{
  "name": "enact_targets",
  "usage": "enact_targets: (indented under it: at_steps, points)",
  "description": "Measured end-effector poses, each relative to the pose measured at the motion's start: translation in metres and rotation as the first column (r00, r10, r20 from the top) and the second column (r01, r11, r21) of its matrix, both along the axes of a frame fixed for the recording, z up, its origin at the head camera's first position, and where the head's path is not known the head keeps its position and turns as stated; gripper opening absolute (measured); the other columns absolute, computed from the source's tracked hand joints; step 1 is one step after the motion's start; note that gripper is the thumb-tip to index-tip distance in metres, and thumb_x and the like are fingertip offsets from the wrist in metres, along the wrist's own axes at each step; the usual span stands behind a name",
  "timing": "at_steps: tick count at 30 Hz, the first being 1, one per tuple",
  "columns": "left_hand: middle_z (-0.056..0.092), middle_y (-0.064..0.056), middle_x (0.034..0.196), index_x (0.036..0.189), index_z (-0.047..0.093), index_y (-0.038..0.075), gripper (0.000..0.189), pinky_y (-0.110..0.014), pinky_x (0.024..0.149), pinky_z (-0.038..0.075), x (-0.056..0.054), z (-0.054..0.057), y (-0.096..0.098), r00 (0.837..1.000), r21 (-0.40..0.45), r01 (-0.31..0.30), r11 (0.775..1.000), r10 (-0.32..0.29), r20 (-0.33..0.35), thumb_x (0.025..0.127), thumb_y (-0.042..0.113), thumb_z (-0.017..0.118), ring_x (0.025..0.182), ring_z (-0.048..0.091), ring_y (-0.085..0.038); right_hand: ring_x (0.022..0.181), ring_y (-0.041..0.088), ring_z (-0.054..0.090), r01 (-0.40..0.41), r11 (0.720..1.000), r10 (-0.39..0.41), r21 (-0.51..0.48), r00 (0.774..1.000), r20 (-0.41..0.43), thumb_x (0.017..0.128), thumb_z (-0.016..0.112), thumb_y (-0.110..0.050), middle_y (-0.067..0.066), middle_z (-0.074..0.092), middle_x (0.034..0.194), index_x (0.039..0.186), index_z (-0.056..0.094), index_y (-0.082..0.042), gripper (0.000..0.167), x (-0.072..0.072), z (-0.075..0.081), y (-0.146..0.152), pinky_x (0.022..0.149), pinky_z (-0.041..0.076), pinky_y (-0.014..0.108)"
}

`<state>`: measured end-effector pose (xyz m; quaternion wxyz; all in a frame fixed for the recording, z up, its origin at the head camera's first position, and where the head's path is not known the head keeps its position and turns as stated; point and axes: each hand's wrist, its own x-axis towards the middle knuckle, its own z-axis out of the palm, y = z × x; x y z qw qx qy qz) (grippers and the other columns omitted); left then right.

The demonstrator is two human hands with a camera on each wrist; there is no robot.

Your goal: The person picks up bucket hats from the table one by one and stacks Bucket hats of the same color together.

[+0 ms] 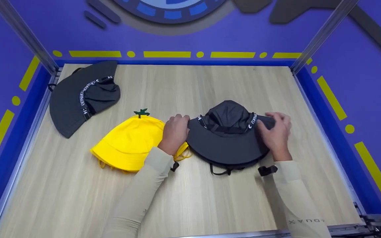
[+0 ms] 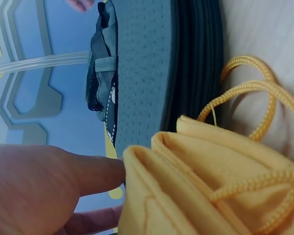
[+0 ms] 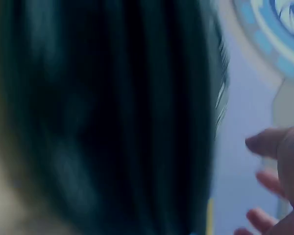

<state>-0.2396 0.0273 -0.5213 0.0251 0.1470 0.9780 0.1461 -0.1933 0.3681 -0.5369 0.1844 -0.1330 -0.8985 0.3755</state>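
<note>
A dark grey bucket hat (image 1: 230, 142) with a wide brim and a lettered band lies crown up in front of me. Several dark brim layers (image 2: 196, 58) show stacked in the left wrist view. My left hand (image 1: 174, 134) is at the brim's left edge, thumb extended, fingertips partly hidden behind yellow cloth. My right hand (image 1: 277, 135) is by the right edge; its fingers stand spread and apart from the dark cloth in the right wrist view. Beside my left hand, a yellow bucket hat (image 1: 127, 142) with a green leaf-like top lies on the table, partly covered by that hand.
Another dark grey hat (image 1: 68, 102) lies on its side at the table's back left. Yellow cords (image 2: 264, 88) loop out beside the yellow hat, and a black strap (image 1: 220, 172) hangs from the dark stack. Blue panels (image 1: 177, 41) enclose the wooden table (image 1: 210, 205).
</note>
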Motion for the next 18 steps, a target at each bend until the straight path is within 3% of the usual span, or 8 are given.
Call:
enact_targets:
  at_steps: [2, 4, 8, 12, 18]
  points:
    - [0.07, -0.015, 0.112, 0.125, 0.069, 0.01, 0.033, -0.046, 0.092, 0.057, 0.002, -0.001, -0.002, 1.0, 0.002, 0.0, 1.0, 0.0, -0.013, 0.094, 0.02, 0.075, 0.102, 0.068, -0.034, 0.136, 0.044, 0.039, -0.138, 0.99, 0.14, 0.03, 0.988, -0.068, 0.086, 0.083, -0.025, 0.023, 0.046, 0.144, 0.118, 0.073, -0.008, 0.037, 0.001, 0.001, -0.018, 0.112, 0.029, 0.059]
    - [0.07, -0.015, 0.114, 0.126, 0.069, 0.01, 0.034, -0.046, 0.092, 0.056, 0.003, -0.001, -0.003, 1.0, 0.002, 0.003, 1.0, -0.003, -0.018, 0.094, 0.021, 0.075, 0.103, 0.067, -0.034, 0.138, 0.046, 0.038, -0.285, 0.955, 0.291, 0.077, 0.954, -0.076, 0.084, 0.085, -0.025, 0.025, 0.045, 0.149, 0.119, 0.075, -0.011, 0.039, 0.003, 0.003, -0.035, 0.113, 0.028, 0.061]
    - [0.068, -0.014, 0.119, 0.129, 0.067, 0.011, 0.037, -0.045, 0.097, 0.054, 0.007, 0.001, -0.005, 1.0, -0.001, 0.003, 1.0, -0.003, -0.006, 0.096, 0.024, 0.073, 0.106, 0.065, -0.034, 0.146, 0.054, 0.027, -0.477, 0.854, 0.48, 0.208, 0.876, 0.036, 0.082, 0.087, -0.037, 0.023, 0.032, 0.162, 0.137, 0.067, -0.024, 0.059, 0.007, 0.003, -0.061, 0.114, 0.022, 0.073]
    - [0.066, -0.014, 0.121, 0.133, 0.066, 0.011, 0.039, -0.043, 0.102, 0.052, 0.01, 0.006, -0.008, 1.0, 0.025, -0.003, 1.0, 0.002, 0.007, 0.098, 0.029, 0.07, 0.108, 0.063, -0.032, 0.152, 0.058, 0.011, -0.56, 0.785, 0.524, 0.263, 0.828, 0.199, 0.079, 0.087, -0.049, 0.019, 0.018, 0.17, 0.147, 0.057, -0.033, 0.076, 0.009, 0.004, -0.075, 0.115, 0.014, 0.08]
    - [0.065, -0.013, 0.121, 0.131, 0.066, 0.011, 0.036, -0.041, 0.103, 0.05, 0.019, 0.011, -0.019, 1.0, 0.084, -0.012, 0.996, 0.013, -0.011, 0.1, 0.031, 0.067, 0.109, 0.059, -0.031, 0.153, 0.06, 0.0, -0.614, 0.756, 0.492, 0.227, 0.762, 0.421, 0.073, 0.089, -0.054, 0.019, 0.01, 0.172, 0.153, 0.05, -0.03, 0.092, 0.008, -0.001, -0.08, 0.115, 0.008, 0.08]
